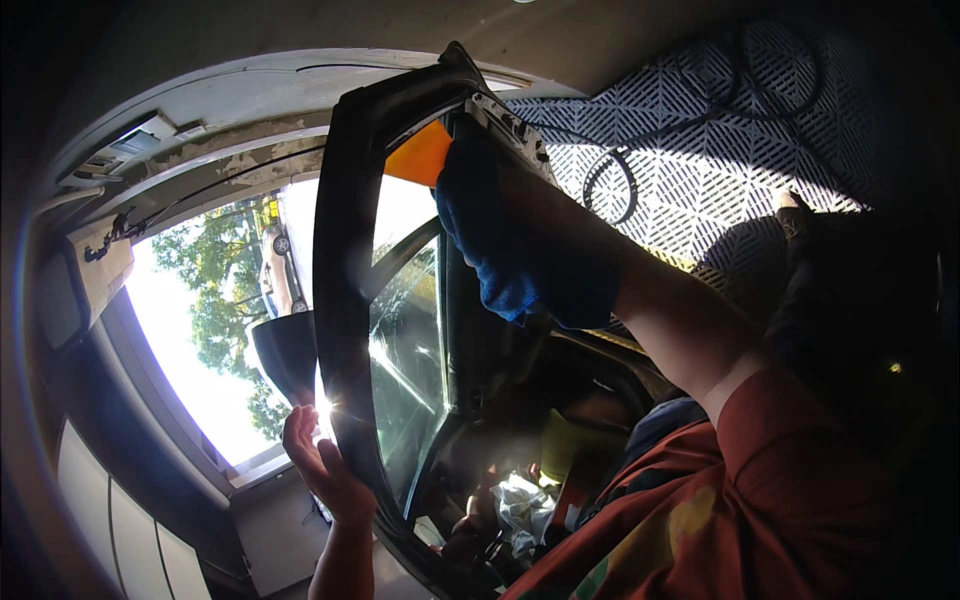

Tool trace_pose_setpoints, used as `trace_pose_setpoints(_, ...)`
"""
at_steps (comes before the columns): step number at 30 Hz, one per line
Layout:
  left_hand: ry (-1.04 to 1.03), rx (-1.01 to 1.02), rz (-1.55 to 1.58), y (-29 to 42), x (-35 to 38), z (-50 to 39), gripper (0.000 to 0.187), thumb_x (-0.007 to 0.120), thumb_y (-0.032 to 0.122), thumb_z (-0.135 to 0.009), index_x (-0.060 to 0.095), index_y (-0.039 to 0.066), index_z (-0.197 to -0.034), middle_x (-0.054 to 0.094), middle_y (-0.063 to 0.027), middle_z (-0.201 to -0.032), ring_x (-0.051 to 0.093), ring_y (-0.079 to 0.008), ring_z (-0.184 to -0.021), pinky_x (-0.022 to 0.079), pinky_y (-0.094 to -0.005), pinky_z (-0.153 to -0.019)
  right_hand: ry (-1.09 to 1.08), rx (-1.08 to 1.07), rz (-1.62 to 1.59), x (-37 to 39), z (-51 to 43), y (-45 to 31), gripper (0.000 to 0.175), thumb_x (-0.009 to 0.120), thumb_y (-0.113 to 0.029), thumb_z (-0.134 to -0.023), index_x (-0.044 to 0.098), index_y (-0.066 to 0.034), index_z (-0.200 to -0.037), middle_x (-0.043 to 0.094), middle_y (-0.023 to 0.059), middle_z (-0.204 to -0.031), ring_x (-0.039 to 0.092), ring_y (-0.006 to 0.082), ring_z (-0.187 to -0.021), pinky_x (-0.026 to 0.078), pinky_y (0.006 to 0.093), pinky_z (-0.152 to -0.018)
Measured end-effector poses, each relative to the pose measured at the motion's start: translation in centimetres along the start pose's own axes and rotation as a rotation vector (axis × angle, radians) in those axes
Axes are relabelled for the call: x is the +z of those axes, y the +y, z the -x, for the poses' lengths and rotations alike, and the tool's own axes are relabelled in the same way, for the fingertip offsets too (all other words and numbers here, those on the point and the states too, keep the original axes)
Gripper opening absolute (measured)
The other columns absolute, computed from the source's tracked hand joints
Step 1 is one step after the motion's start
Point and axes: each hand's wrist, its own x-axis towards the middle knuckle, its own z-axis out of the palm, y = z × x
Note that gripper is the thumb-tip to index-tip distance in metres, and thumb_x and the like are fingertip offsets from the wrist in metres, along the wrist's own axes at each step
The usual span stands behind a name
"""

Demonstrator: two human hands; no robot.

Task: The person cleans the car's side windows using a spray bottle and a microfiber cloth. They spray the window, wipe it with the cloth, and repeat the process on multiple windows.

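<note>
A dark car door [343,247] stands in front of me, its window frame around a streaked glass pane [405,337]. My right hand [480,187] is at the upper part of the frame, mostly hidden by the blue cloth [510,270] it holds. That cloth hangs down over my wrist. Lower in the picture, my left hand [326,465] is empty, its fingers extended beside the outer edge of the door frame, close to the dark side mirror [287,352]. Whether it presses on the frame is hard to tell. An orange patch [420,154] shows through the window opening.
A co-worker's hand [480,510] appears by a crumpled white cloth [523,506] in the shaded car interior. Black hose [780,112] lies coiled on the slatted floor [720,180]. Outside the bright doorway, a parked car [277,270] stands near trees.
</note>
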Motion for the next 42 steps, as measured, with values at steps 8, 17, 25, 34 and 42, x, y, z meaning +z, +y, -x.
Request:
trace_pose_setpoints(8, 0.023, 0.104, 0.024, -0.4, 0.1, -0.1, 0.070, 0.047, 0.055, -0.116, 0.047, -0.005, -0.152, 0.054, -0.0207, -0.146, 0.056, -0.0337, -0.135, 0.041, -0.0532, -0.122, -0.034, 0.025, -0.082, -1.5, 6.5, -6.2, 0.037, 0.064, -0.032, -0.109, 0.071, -0.0023, -0.130, 0.079, 0.0125, -0.112, 0.077, 0.0242, -0.102, 0.060, 0.0386, -0.096)
trace_pose_setpoints(17, 0.053, 0.095, -0.033, -0.7, 0.0, 0.7, 0.068, 0.049, 0.048, -0.117, 0.037, -0.004, -0.160, 0.054, -0.0248, -0.147, 0.054, -0.0368, -0.139, 0.039, -0.0547, -0.123, 0.115, 0.007, 0.379, 1.1, 7.7, -13.0, 0.031, 0.072, -0.023, -0.098, 0.075, 0.0003, -0.118, 0.074, 0.0181, -0.114, 0.074, 0.0301, -0.109, 0.058, 0.0461, -0.099)
trace_pose_setpoints(25, 0.045, 0.061, -0.090, 0.2, -0.2, 0.4, 0.068, 0.049, 0.052, -0.117, 0.044, -0.001, -0.159, 0.056, -0.0207, -0.148, 0.057, -0.0350, -0.138, 0.040, -0.0516, -0.122, -0.003, -0.284, 1.026, 0.9, 4.3, -9.5, 0.024, 0.067, -0.025, -0.104, 0.079, -0.0054, -0.101, 0.075, 0.0190, -0.096, 0.076, 0.0340, -0.092, 0.060, 0.0470, -0.091)
trace_pose_setpoints(34, 0.035, 0.074, -0.132, 0.5, -0.3, 0.3, 0.064, 0.047, 0.050, -0.118, 0.047, -0.002, -0.155, 0.056, -0.0202, -0.144, 0.059, -0.0343, -0.135, 0.042, -0.0508, -0.121, 0.124, -0.424, 0.872, -0.6, 1.6, -6.5, 0.020, 0.064, -0.020, -0.098, 0.074, -0.0088, -0.084, 0.073, 0.0203, -0.081, 0.077, 0.0375, -0.080, 0.063, 0.0516, -0.084)
trace_pose_setpoints(42, 0.013, 0.041, -0.111, 0.6, -0.3, 0.1, 0.064, 0.047, 0.049, -0.117, 0.046, -0.003, -0.155, 0.058, -0.0213, -0.141, 0.059, -0.0354, -0.132, 0.041, -0.0520, -0.119, 0.159, -0.427, 1.054, -0.6, 1.0, -7.4, 0.022, 0.067, -0.024, -0.097, 0.077, -0.0058, -0.090, 0.073, 0.0214, -0.083, 0.077, 0.0383, -0.082, 0.060, 0.0534, -0.084)
